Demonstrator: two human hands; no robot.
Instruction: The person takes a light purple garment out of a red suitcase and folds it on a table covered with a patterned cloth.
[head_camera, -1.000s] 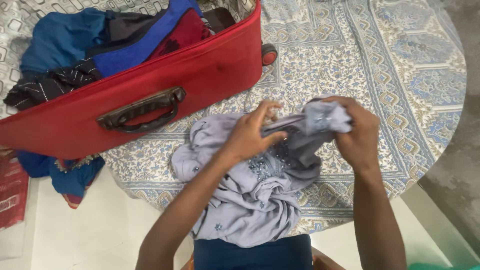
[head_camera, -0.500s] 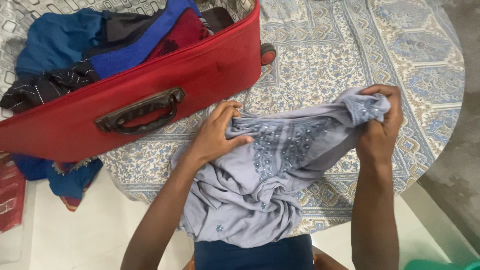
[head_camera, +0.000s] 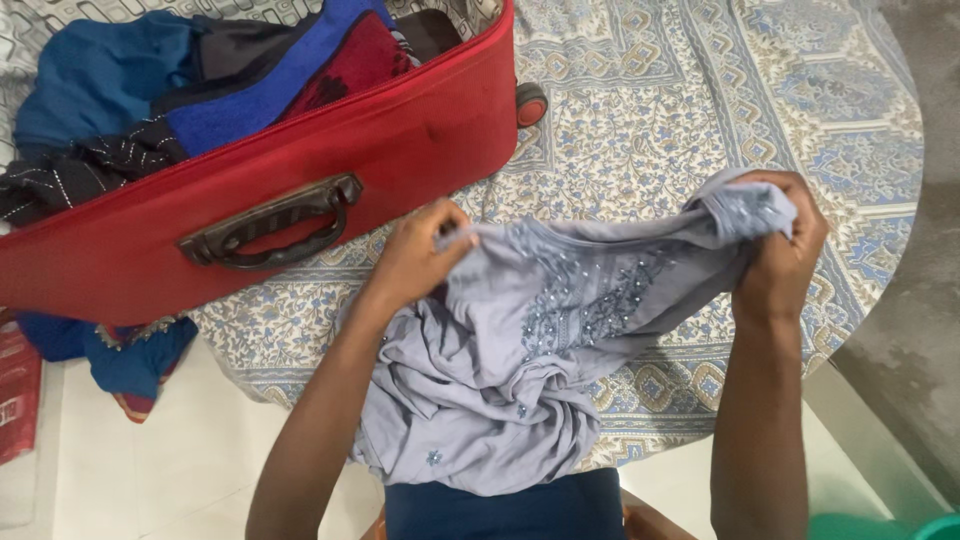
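1. A grey embroidered garment is stretched between both hands above the patterned bedsheet; its lower part hangs bunched over the near edge toward the person's lap.
2. The left hand pinches 1 upper corner of the garment, fingers closed on the cloth.
3. The right hand grips the other corner in a closed fist, with the cloth bunched over the knuckles.
4. A band of beaded stitching runs across the taut middle of the garment.
5. Just beyond the left hand lies an open red suitcase with a dark handle on its near wall and a wheel at its right corner.
6. Inside the suitcase sit blue, black and red folded clothes.
7. A blue cloth hangs below the suitcase, over the pale floor.
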